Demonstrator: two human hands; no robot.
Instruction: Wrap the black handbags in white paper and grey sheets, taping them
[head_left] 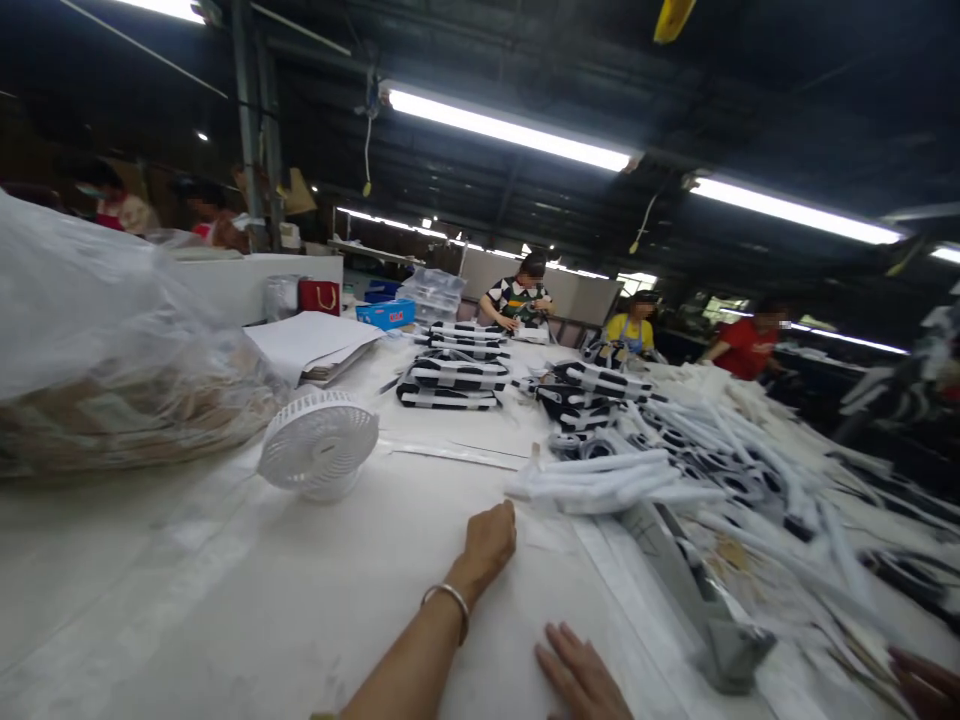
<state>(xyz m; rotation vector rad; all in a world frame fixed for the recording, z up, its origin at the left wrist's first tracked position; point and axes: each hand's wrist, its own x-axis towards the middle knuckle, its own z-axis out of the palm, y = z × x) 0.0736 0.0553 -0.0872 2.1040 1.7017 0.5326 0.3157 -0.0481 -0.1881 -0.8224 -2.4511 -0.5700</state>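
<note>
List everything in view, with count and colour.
Table: one, white, fills the foreground.
Desk fan: one, white, left of centre.
Plastic bag: one, clear, far left.
Striped garments: several stacks, black and white, mid-table.
Fabric strips: many, white, right side.
Paper stack: one, white, behind the fan.
Box: one, blue, behind the paper.
Co-workers: three, checked, yellow and red tops, far end.
Ceiling lights: several tubes, white, overhead.
Left hand: one, curled, silver bangle, on the table.
Right hand: one, flat, open, bottom edge.

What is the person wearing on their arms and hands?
No gloves. The left hand has a thin silver-coloured bangle round its wrist, and the forearm behind it is uncovered. The right hand shows only partly at the picture's edge, with no ring or bracelet in sight.
</note>
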